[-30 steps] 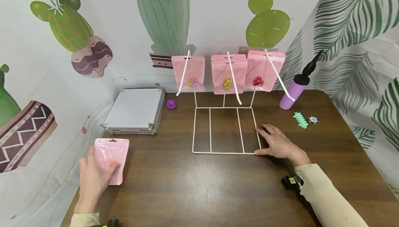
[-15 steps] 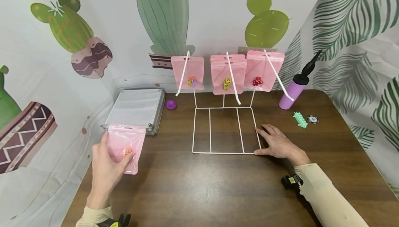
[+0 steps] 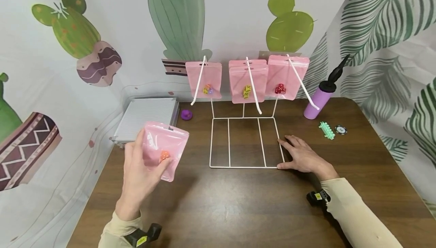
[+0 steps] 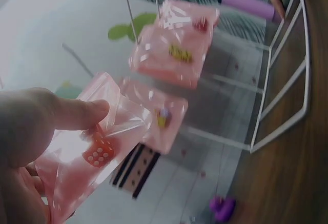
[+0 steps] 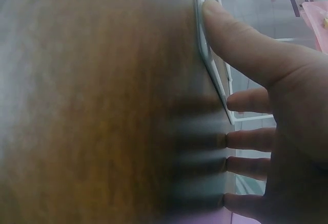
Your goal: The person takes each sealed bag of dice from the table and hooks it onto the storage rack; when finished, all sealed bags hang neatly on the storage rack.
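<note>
My left hand (image 3: 140, 176) pinches a pink zip pouch (image 3: 173, 142) between thumb and fingers, lifted above the table's left half. Orange dice (image 4: 98, 153) show through its clear front. A white wire rack (image 3: 238, 167) stands at the back middle, its prongs pointing towards me. Pink pouches hang on it: a left one (image 3: 198, 76) with mixed dice, middle ones (image 3: 238, 85) with yellow dice, and a right one (image 3: 292, 75) with red dice. My right hand (image 3: 303, 157) rests at the rack base's right front corner, thumb and fingertips touching the wire, fingers spread.
Silver ridged cases (image 3: 146, 112) are stacked at the back left, beside a small purple object (image 3: 186, 115). Back right stand a purple hand pump (image 3: 316, 102), a green bumpy piece (image 3: 327, 130) and a poker chip (image 3: 340, 129). A cactus-print cloth hangs behind the table.
My left hand has carried the pink pouch rightward and up, from the left table edge past the front of the silver cases towards the rack. My right hand has stayed on the rack.
</note>
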`<state>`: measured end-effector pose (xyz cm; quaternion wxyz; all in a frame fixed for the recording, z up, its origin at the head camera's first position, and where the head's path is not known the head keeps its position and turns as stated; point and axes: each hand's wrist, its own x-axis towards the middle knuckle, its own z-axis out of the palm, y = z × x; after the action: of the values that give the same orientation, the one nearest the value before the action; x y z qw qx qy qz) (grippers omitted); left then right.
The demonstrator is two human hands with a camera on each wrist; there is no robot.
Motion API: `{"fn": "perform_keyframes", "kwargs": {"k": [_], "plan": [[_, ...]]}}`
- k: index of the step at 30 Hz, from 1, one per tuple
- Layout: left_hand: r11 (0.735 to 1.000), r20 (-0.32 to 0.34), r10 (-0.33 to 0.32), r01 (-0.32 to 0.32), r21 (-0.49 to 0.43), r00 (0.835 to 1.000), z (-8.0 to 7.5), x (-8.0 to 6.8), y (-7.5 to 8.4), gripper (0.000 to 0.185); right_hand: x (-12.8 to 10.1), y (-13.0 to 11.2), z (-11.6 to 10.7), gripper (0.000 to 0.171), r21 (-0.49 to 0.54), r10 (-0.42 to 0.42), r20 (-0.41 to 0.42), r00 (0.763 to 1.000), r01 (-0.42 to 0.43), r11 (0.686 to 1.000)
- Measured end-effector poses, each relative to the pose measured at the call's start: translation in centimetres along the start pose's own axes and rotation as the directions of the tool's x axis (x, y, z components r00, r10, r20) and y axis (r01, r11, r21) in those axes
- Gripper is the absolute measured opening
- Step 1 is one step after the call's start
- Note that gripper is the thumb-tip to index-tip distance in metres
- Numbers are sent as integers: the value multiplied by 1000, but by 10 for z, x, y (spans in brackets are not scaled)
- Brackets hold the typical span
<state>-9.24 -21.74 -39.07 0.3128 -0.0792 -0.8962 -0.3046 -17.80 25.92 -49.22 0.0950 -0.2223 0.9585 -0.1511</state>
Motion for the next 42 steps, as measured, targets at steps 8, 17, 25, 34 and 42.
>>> {"fn": "perform_keyframes", "kwargs": {"k": [8, 17, 25, 34, 42], "plan": [[984, -86, 109, -120, -135, 990, 14, 12, 32, 105, 1, 0, 0, 97, 6, -6, -2, 1000, 6, 1000], [962, -180, 105, -146, -230, 978, 29, 25, 55, 101, 1, -2, 1, 97, -3, -2, 0, 1000, 2, 1000], [956, -226, 43, -106, -273, 973, 42, 38, 62, 101, 1, -2, 0, 97, -3, 3, 3, 1000, -3, 1000], [962, -232, -27, -38, -270, 972, 52, 41, 64, 104, 1, -3, 0, 95, 4, 1, -3, 1000, -1, 1000], [961, -226, -40, -24, -275, 973, 56, 43, 66, 104, 2, -2, 1, 96, -6, 3, -1, 1000, -3, 1000]]}}
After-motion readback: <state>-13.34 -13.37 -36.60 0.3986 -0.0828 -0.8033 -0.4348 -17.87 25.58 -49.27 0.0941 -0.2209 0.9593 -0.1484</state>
